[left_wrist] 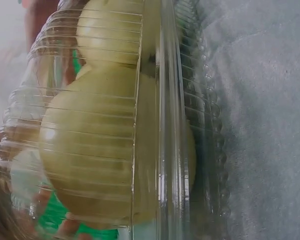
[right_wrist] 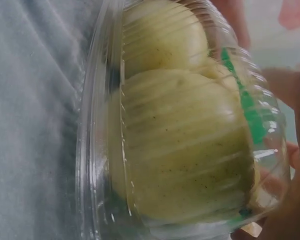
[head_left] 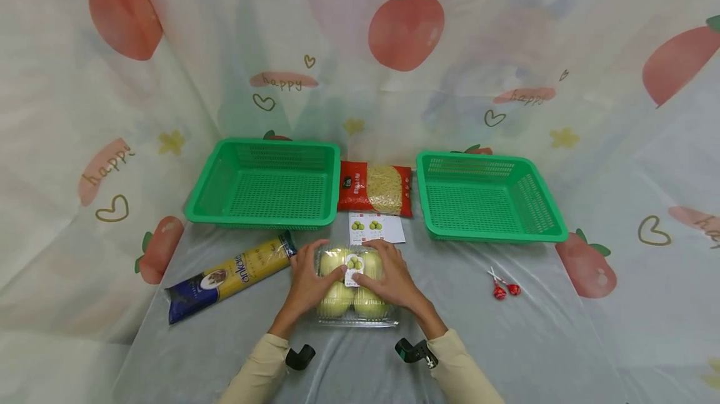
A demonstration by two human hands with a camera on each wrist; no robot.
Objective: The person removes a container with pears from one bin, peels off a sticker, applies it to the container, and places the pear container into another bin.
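Both hands are down on the clear ribbed plastic clamshell box [head_left: 355, 291] of pale yellow-green round fruit [right_wrist: 180, 150], and that box sits dead centre, straight ahead of the person, on the grey-clothed desk [head_left: 506, 341]. The left hand [head_left: 308, 282] wraps the box's left side, the right hand [head_left: 392, 277] its right side, fingers curled over the lid and thumbs meeting near the small white label [head_left: 354, 269] on top. So the box lies between the hands, neither one nearer than the other. Its longer axis seems to run away from the person, though the hands cover enough of it that I can't be sure.

Taking the box as landmark: just behind it lies a white printed card [head_left: 375, 228], and behind that a red bag of short pasta [head_left: 375, 189]. Behind-left of the box stands one green slotted plastic basket [head_left: 264, 182], behind-right a second green plastic basket [head_left: 488, 196]. A long yellow-and-blue packet of spaghetti [head_left: 233, 276] lies just beside the box on its left; two red-wrapped lollipops [head_left: 504, 288] lie well apart on its right.
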